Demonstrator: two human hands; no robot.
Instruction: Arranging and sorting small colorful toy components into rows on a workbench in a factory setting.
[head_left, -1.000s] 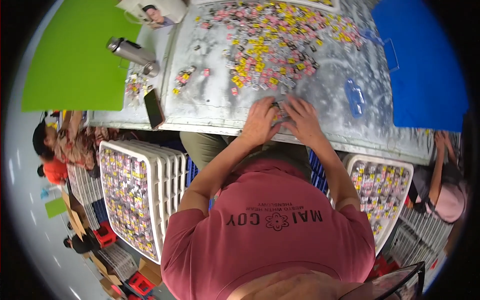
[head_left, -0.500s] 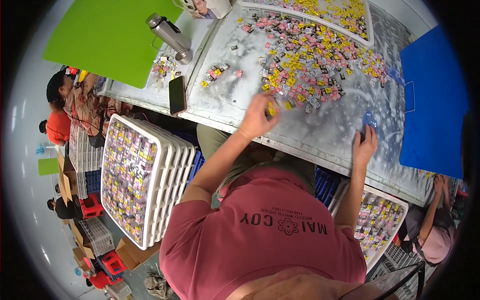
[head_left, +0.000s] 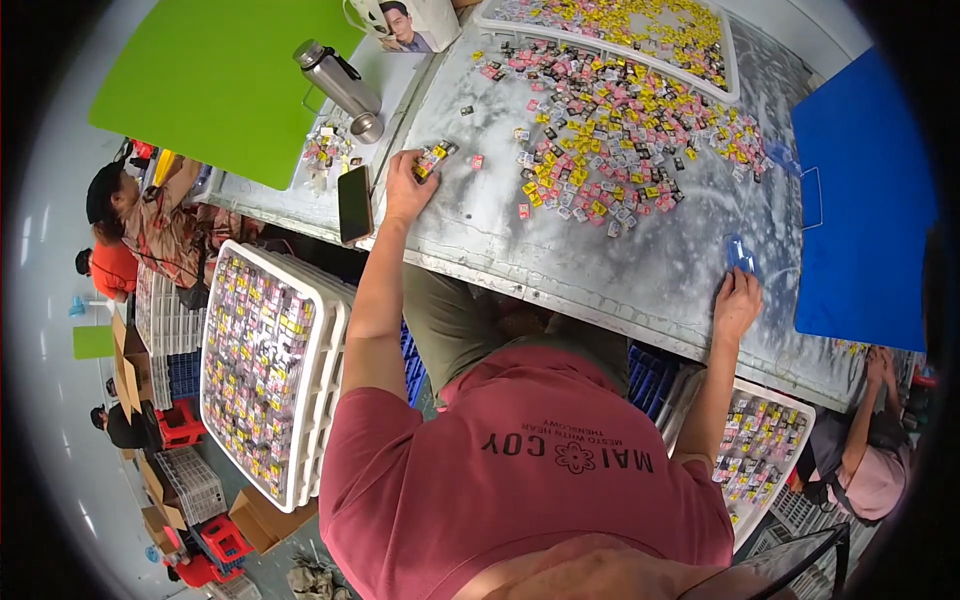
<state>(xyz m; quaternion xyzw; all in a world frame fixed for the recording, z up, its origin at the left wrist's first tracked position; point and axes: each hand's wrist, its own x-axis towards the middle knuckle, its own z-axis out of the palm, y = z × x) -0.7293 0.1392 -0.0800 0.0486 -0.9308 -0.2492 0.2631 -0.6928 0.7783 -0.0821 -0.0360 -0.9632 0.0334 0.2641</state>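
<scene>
My left hand [head_left: 407, 188] is at a small cluster of little square pieces [head_left: 437, 155] in yellow, black and pink, near the table's front left. Its thumb and fingers are curled round the near end of this cluster. My right hand [head_left: 738, 302] rests farther right on the table, fingertips closed on a clear blue plastic piece [head_left: 741, 253]. A single pink piece [head_left: 477, 161] lies to the right of the small cluster. The large loose pile [head_left: 620, 130] of pink, yellow, white and black pieces spreads over the middle and back.
A white tray [head_left: 733, 60] of pieces sits at the back. A phone [head_left: 354, 205] and a steel flask [head_left: 340, 80] lie left; a blue board [head_left: 860, 210] stands right. Stacked white trays [head_left: 300, 420] rise beside my left arm. Other people [head_left: 160, 215] work nearby.
My left hand has moved left from the near edge of the large pile to the small cluster. My right hand has shifted slightly toward me, still at the blue plastic piece.
</scene>
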